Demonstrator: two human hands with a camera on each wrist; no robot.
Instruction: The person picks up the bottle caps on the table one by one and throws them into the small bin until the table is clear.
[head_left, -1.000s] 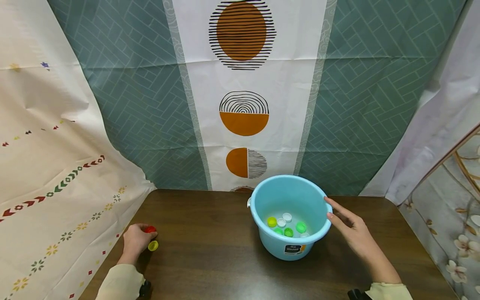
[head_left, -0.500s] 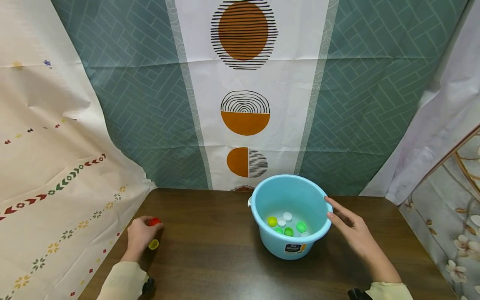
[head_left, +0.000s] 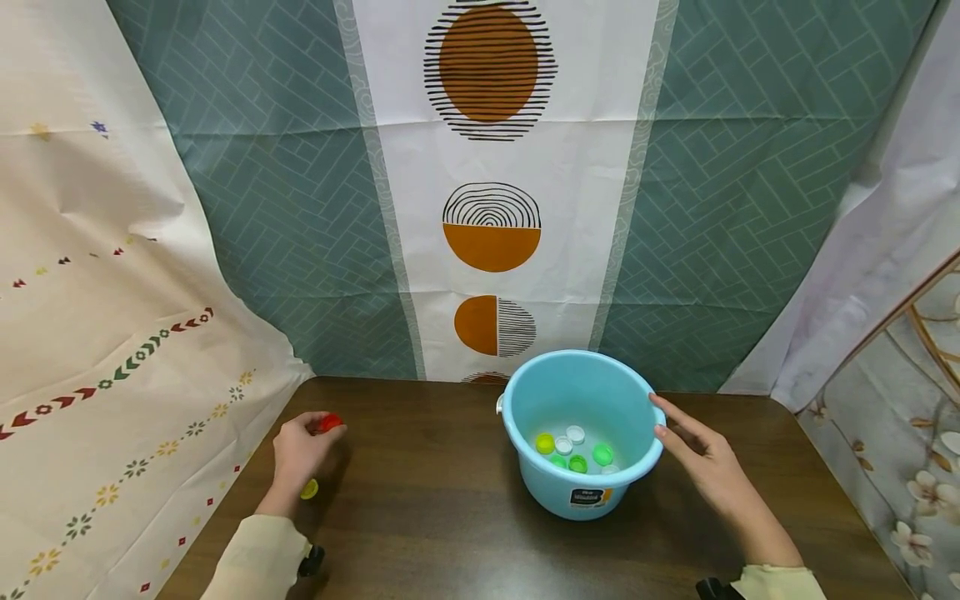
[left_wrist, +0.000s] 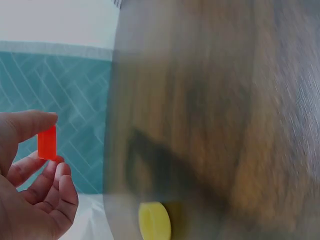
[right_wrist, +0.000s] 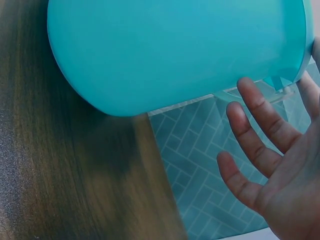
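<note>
My left hand [head_left: 296,454] pinches a red bottle cap [left_wrist: 47,143] between thumb and fingertips, raised over the left side of the table. Below it, a yellow bottle cap [left_wrist: 154,221] lies on the wood, partly covered by the hand in the head view. On the right stands a light blue bucket [head_left: 581,383] with several caps on its floor, among them a yellow cap [head_left: 544,443], a white cap [head_left: 575,434] and a green cap [head_left: 602,454]. My right hand [head_left: 705,471] touches the bucket's right rim with thumb and index finger; the other fingers [right_wrist: 252,135] are spread and loose.
A dark wooden table [head_left: 405,517] carries everything. Behind it hangs a green patterned cloth [head_left: 285,208] with a white middle strip, and a cream cloth [head_left: 97,333] drapes along the left edge. The bucket's white handle joint [head_left: 499,404] juts out left.
My left hand has lifted the red cap and carried it away and to the right, leaving the yellow cap behind on the table. The right hand and bucket have stayed put.
</note>
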